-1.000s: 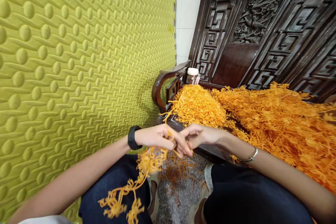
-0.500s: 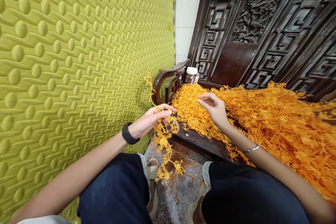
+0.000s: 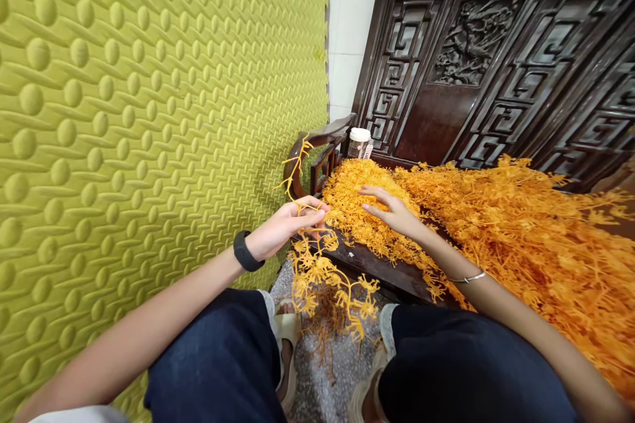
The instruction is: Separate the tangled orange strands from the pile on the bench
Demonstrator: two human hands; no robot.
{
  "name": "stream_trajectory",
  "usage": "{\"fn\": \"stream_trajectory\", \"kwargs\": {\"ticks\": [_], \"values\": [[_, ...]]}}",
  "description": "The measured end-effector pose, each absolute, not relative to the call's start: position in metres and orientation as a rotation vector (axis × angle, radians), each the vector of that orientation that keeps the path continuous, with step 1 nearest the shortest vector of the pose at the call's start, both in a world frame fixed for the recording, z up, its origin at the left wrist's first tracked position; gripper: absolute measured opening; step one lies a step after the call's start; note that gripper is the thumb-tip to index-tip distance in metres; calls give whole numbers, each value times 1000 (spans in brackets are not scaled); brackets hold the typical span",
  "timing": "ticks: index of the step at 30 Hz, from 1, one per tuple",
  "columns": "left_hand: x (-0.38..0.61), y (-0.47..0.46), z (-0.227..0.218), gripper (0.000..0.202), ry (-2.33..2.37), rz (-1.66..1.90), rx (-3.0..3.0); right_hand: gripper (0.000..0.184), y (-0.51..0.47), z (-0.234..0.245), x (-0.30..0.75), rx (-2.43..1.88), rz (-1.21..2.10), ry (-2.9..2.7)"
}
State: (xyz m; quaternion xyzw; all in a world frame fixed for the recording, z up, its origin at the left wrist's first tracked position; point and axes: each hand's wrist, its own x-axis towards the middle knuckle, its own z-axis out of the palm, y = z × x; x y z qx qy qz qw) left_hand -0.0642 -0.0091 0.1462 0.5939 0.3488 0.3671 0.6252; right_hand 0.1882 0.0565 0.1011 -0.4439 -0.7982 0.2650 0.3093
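My left hand point(image 3: 288, 225), with a black band on its wrist, is closed on an orange branched plastic strand point(image 3: 322, 281) that dangles down between my knees and also sticks up past the armrest. My right hand point(image 3: 391, 211) has its fingers stretched out flat, resting on the small heap of orange pieces point(image 3: 364, 201) at the left end of the dark wooden bench point(image 3: 377, 264). A thin bangle circles my right wrist.
A large pile of orange branched strands point(image 3: 536, 238) covers the bench seat to the right. A white-capped jar point(image 3: 359, 143) stands in the bench corner by the curved armrest point(image 3: 317, 145). A yellow-green embossed foam mat point(image 3: 149, 112) fills the left. Orange scraps litter the speckled floor point(image 3: 322, 370).
A second ago both hands were pinched together low over my knees. They have lifted and parted; my right hand went to the small heap and flattened on it, while the left keeps the strand.
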Motion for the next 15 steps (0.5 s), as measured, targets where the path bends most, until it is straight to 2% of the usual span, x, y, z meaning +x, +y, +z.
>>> {"fn": "stream_trajectory", "kwargs": {"ticks": [2, 4, 11, 15], "values": [[-63, -9, 146, 18, 822, 852, 1354, 38, 40, 118, 175, -951, 996, -2145], [-62, -9, 144, 19, 842, 845, 1381, 36, 24, 133, 160, -800, 1138, -2199], [-60, -12, 142, 19, 840, 759, 1493, 26, 0, 151, 131, -769, 1029, -2340], [-59, -15, 145, 20, 772, 682, 1550, 24, -2, 151, 130, -710, 1112, -2405]]}}
